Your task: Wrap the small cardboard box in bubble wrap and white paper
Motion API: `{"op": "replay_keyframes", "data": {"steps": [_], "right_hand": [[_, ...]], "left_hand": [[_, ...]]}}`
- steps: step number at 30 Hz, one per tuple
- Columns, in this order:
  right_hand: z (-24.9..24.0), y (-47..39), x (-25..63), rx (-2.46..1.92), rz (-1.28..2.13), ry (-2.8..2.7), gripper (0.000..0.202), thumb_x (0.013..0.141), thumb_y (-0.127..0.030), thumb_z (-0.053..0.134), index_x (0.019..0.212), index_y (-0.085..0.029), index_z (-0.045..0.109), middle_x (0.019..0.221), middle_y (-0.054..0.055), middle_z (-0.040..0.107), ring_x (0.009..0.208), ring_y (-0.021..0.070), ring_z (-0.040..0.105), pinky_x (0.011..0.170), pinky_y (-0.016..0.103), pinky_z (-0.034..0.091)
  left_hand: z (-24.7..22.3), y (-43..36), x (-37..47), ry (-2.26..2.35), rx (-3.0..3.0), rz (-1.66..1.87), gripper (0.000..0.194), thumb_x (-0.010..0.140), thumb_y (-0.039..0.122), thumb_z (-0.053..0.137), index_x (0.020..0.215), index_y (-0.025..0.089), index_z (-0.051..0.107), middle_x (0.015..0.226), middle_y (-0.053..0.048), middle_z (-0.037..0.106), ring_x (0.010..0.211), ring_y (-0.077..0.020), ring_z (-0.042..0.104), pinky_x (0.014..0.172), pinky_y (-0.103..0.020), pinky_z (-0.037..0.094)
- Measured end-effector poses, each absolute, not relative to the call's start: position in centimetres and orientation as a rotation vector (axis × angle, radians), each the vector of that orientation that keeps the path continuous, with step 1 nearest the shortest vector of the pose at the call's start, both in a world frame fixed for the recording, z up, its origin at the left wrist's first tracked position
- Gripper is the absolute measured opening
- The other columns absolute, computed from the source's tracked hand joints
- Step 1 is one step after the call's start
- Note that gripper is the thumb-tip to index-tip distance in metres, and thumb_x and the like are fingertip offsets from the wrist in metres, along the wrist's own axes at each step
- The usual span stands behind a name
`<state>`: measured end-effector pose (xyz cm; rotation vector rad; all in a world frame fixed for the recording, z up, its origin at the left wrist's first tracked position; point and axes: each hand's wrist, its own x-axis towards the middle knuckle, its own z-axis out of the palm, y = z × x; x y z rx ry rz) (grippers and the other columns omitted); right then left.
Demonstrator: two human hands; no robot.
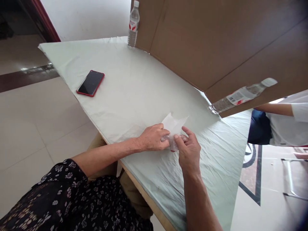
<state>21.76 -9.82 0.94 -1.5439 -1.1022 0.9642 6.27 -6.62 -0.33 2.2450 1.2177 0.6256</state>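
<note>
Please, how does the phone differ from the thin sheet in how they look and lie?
The phone shows a black screen and red edges; the thin sheet is white.
The phone lies flat; the thin sheet is crumpled.
The phone lies untouched; the left hand and right hand hold the thin sheet.
Both are at the same cloth-covered table.

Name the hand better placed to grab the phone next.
Probably the left hand: it is nearer the phone than the right hand, though both hands are busy with the thin white material.
</note>
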Motion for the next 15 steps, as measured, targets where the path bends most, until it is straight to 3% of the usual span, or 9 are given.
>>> {"op": "replay_keyframes", "data": {"steps": [7,10,15], "right_hand": [[0.9,-10.4,23.4,-1.641,1.019,-1.137,0.087,0.068,-0.055,0.077,0.139,-0.018,0.045,0.083,0.002,0.066,0.063,0.0149,0.058,0.044,0.022,0.042],[0.7,-10.1,23.9,-1.687,1.001,-1.197,0.092,0.066,-0.056,0.078,0.14,-0.016,0.042,0.076,0.0,0.065,0.061,0.0156,0.058,0.046,0.024,0.043],[-0.5,-9.4,24.7,-1.699,0.861,-1.36,0.08,0.072,-0.05,0.071,0.137,-0.012,0.046,0.061,-0.006,0.057,0.055,0.0142,0.051,0.053,0.028,0.044]], "left_hand": [[-0.3,-6.3,6.3,1.208,2.208,0.64,0.018,0.088,0.028,0.058,0.093,0.02,0.072,0.09,-0.004,0.06,0.085,-0.0161,0.061,0.074,-0.026,0.048],[-0.4,-6.4,6.3,1.23,2.213,0.646,0.019,0.087,0.028,0.059,0.098,0.02,0.073,0.093,-0.004,0.061,0.085,-0.0161,0.061,0.075,-0.026,0.049],[-0.3,-6.8,6.5,1.293,2.239,0.613,0.021,0.088,0.029,0.06,0.102,0.019,0.072,0.097,-0.006,0.063,0.087,-0.0177,0.064,0.08,-0.028,0.052]]}}
